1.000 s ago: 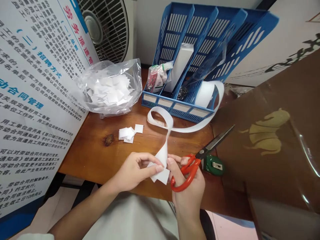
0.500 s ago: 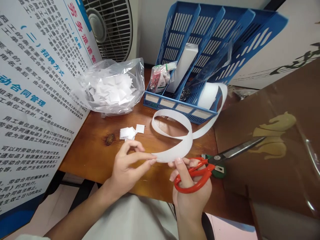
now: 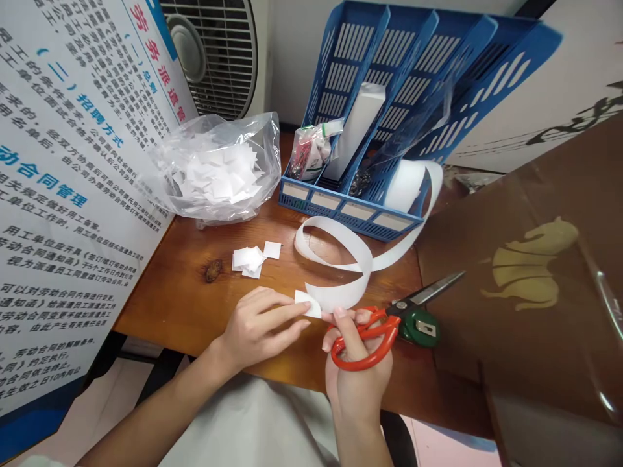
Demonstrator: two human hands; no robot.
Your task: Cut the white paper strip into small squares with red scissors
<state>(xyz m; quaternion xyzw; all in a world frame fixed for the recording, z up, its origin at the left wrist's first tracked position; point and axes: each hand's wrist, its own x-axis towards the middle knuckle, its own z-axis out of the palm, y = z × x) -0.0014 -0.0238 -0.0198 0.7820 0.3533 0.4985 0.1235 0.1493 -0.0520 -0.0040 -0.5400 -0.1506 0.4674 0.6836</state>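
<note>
My left hand (image 3: 257,327) pinches the free end of a long white paper strip (image 3: 341,259) that curls across the wooden desk (image 3: 185,305) from a roll in the blue file rack (image 3: 360,110). My right hand (image 3: 357,370) grips red-handled scissors (image 3: 384,324), fingers through the loops, blades shut and pointing right. Its thumb touches the strip beside my left fingertips. A few small cut white squares (image 3: 253,258) lie on the desk just beyond my left hand.
A clear plastic bag (image 3: 217,168) full of cut white squares sits at the back left, under a fan (image 3: 214,52). A printed board (image 3: 63,175) leans along the left. A green tape measure (image 3: 418,327) lies under the scissor blades. A brown panel (image 3: 535,272) stands on the right.
The strip's end was folded and held upright, then stretched out flat; now my left hand pinches only its tip. The scissors swung right, then came back lower and nearer.
</note>
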